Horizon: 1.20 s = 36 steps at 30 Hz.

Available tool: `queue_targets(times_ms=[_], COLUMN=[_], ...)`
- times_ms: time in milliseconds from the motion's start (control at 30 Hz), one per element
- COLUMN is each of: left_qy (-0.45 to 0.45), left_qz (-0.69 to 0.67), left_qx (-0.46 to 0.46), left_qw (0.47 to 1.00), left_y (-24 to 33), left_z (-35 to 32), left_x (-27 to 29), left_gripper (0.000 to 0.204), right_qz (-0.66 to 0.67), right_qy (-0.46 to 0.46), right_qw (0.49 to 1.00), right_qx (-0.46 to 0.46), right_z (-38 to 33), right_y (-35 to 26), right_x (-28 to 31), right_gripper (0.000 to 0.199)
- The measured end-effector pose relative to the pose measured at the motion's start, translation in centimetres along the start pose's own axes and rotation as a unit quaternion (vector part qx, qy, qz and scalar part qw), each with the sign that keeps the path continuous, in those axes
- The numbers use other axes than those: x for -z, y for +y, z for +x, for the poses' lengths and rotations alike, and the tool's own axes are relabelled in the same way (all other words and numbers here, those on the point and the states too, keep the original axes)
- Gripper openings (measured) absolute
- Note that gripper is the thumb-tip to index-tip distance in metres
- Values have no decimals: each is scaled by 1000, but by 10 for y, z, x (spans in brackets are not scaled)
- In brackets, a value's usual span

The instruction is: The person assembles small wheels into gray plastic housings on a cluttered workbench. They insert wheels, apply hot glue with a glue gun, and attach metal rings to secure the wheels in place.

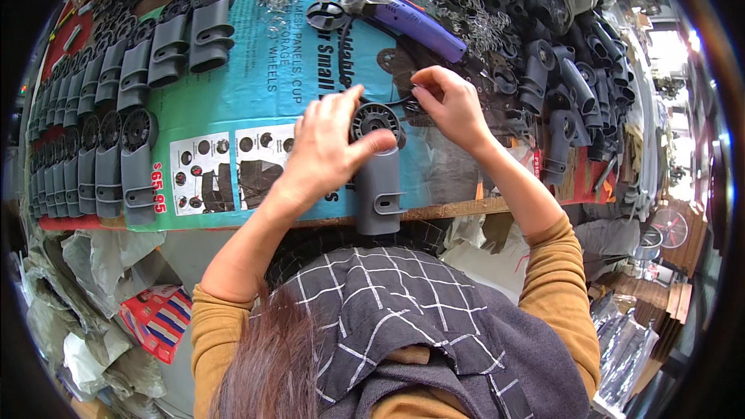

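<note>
Left hand [330, 143] grip clamps the grey wheel housing [379, 190] at the bench [434, 209] edge; right hand [450, 105] pinches a small part, best seated squarely over the black wheel [375, 119].

A flattened teal cardboard package [256, 93] covered the workbench, printed with white panels of product photos near its front edge. A red-striped printed package [159, 318] lay below the bench at the person's left, among crumpled plastic bags [85, 264].

Workbench [458, 209] under a teal printed sheet [256, 85]

Left of the left hand [326, 151], rows of grey housings [116, 132]; beyond the right hand [450, 105], a purple power tool [423, 23] and heaped dark parts [559, 77].
</note>
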<state>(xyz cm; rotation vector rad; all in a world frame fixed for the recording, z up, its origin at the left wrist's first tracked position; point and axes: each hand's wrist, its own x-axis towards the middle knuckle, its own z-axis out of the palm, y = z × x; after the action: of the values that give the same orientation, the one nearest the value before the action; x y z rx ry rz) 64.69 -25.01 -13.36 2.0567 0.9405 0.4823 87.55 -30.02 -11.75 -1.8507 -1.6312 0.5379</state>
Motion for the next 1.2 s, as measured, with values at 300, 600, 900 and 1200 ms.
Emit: queue_targets(times_ms=[300, 600, 900, 1200], left_qy=[106, 4, -5, -41], left_qz=[59, 37, 58, 68], left_qx=[-160, -129, -52, -30], left_qw=[980, 991, 997, 996], left_y=[-39, -17, -1, 6], left_z=[99, 16, -17, -15], left_x=[-4, 33, 5, 8], left_gripper=[15, 69, 96, 98], right_qz=[-21, 23, -30, -221], right_qy=[-12, -53, -58, 248], right_qw=[999, 990, 982, 942], right_qx=[42, 127, 175, 41], right_z=[-28, -30, -23, 143], right_y=[-8, -54, -60, 48], right_x=[14, -10, -5, 74], right_gripper=[25, 21, 37, 20])
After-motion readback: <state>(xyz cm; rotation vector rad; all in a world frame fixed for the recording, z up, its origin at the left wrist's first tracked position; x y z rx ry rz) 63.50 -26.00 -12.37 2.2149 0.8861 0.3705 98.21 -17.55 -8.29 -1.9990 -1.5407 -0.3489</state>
